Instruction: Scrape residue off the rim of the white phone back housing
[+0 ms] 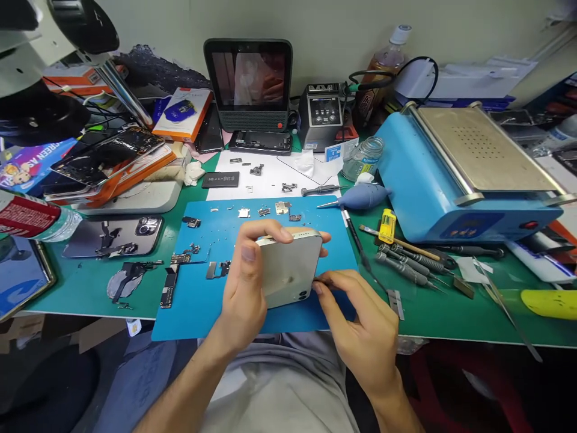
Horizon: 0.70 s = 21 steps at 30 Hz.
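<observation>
A pale phone housing (288, 270) is held tilted above the blue mat (193, 319), its back toward me and its camera lenses at the lower right. My left hand (247, 273) wraps round its left side, with the thumb and a finger along the upper edge and fingertips behind it. Against the right edge, near the lenses, my right hand (360, 313) pinches its thumb and forefinger together. A small dark bit shows at those fingertips, too small to name. Small phone parts such as a circuit board (167, 288) and a metal plate (244, 213) lie on the mat.
A blue heating machine (406, 180) stands at the right, near several screwdrivers (406, 267), tweezers (505, 310) and a blue air blower (365, 196). A dark phone (112, 236) lies left of the mat. A microscope (40, 66) overhangs the upper left. A screen device (250, 84) stands behind.
</observation>
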Motion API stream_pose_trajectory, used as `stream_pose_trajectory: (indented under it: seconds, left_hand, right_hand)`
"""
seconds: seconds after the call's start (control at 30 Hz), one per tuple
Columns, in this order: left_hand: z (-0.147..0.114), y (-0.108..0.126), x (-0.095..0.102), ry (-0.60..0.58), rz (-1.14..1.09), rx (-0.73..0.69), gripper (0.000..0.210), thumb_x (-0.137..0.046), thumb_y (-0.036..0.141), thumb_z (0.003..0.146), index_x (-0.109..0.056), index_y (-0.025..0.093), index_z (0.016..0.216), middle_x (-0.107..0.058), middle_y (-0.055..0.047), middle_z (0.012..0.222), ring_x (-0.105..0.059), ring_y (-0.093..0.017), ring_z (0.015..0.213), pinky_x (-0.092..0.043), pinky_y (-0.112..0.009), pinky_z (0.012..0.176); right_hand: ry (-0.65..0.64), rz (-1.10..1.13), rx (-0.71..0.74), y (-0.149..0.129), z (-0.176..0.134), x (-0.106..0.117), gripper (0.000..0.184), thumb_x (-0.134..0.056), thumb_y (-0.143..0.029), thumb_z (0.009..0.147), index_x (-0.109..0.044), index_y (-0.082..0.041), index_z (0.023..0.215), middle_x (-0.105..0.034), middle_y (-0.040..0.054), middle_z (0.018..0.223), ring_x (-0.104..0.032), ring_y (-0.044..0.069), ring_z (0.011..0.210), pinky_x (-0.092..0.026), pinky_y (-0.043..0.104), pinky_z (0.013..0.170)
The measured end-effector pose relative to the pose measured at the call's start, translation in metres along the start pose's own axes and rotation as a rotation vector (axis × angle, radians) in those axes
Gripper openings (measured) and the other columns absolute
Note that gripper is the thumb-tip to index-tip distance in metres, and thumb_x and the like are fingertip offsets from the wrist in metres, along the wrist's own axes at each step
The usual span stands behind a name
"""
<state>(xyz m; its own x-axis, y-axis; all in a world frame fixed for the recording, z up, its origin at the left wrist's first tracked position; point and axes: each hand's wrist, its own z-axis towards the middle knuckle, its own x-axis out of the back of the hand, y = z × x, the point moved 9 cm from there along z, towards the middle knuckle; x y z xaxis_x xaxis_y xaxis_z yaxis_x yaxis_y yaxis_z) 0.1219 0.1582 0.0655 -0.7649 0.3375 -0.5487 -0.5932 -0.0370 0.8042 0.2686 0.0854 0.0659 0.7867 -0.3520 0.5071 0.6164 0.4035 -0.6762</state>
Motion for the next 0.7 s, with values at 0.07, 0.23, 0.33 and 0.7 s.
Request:
stream_pose_trajectory:
  seconds: [0.07, 0.23, 0.33, 0.7]
  left_hand:
    - [-0.001, 0.000, -0.001, -0.008, 0.010, -0.005, 0.037, -0.047, 0.063, 0.117, -0.070, 0.033, 0.119, -0.084, -0.007, 0.121, -0.086, -0.029, 0.113, -0.075, -0.045, 0.086]
    - [-0.005, 0.001, -0.006, -0.052, 0.036, -0.005, 0.036, -0.043, 0.059, 0.119, -0.071, 0.036, 0.124, -0.084, -0.006, 0.124, -0.085, -0.029, 0.119, -0.074, -0.048, 0.093]
    - [-0.005, 0.002, -0.007, -0.063, 0.048, -0.010, 0.036, -0.041, 0.057, 0.120, -0.070, 0.036, 0.125, -0.083, -0.007, 0.128, -0.085, -0.027, 0.115, -0.074, -0.045, 0.090]
    - [-0.005, 0.002, -0.006, -0.054, 0.082, -0.015, 0.037, -0.040, 0.061, 0.119, -0.069, 0.037, 0.123, -0.085, -0.005, 0.130, -0.085, -0.024, 0.114, -0.075, -0.044, 0.089]
  right_hand:
    - [-0.007, 0.008, -0.002, 0.001, 0.000, 0.001, 0.017, -0.068, -0.004, 0.109, -0.069, -0.022, 0.110, -0.074, -0.0013, 0.099, -0.073, 0.010, 0.088, -0.057, 0.022, 0.083]
    - [-0.034, 0.041, -0.008, 0.004, 0.000, 0.002, 0.020, -0.070, -0.003, 0.107, -0.071, -0.022, 0.113, -0.075, -0.0014, 0.101, -0.073, 0.010, 0.091, -0.058, 0.021, 0.085]
    - [-0.041, 0.055, -0.010, 0.006, -0.001, 0.002, 0.020, -0.070, -0.003, 0.107, -0.071, -0.022, 0.114, -0.075, -0.0019, 0.102, -0.073, 0.008, 0.092, -0.057, 0.020, 0.086]
    - [-0.043, 0.102, -0.062, 0.012, -0.001, 0.002, 0.018, -0.073, -0.005, 0.107, -0.074, -0.023, 0.110, -0.078, -0.0024, 0.102, -0.074, 0.009, 0.090, -0.059, 0.020, 0.086]
